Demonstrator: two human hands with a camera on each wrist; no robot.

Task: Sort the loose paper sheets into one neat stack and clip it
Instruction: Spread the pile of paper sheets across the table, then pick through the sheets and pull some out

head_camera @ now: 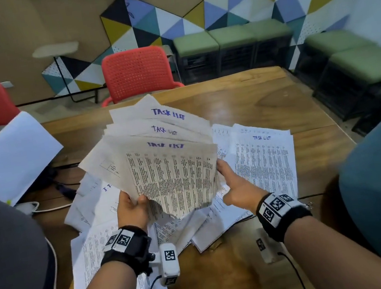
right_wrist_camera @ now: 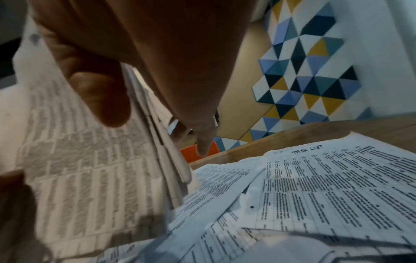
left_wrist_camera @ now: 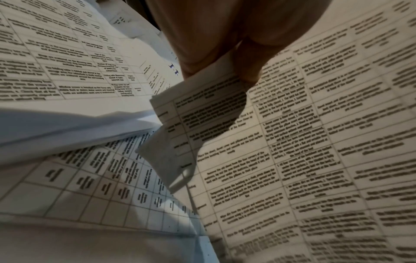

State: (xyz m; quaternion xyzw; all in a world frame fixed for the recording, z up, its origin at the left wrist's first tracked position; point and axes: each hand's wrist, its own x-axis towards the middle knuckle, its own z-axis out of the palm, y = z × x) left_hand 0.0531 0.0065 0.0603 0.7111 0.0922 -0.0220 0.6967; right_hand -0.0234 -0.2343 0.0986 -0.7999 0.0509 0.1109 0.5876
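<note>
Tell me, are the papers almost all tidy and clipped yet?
Not yet. Done: a bunch of sheets is gathered off the table. In hand: the left hand and right hand hold that bunch, still fanned and uneven. Left: more loose sheets lie on the wooden table, and no clip is visible.

Dim indoor light; room edges bend toward twelve o'clock, wrist views are blurred, shadows darken the papers (left_wrist_camera: 315, 124).
</note>
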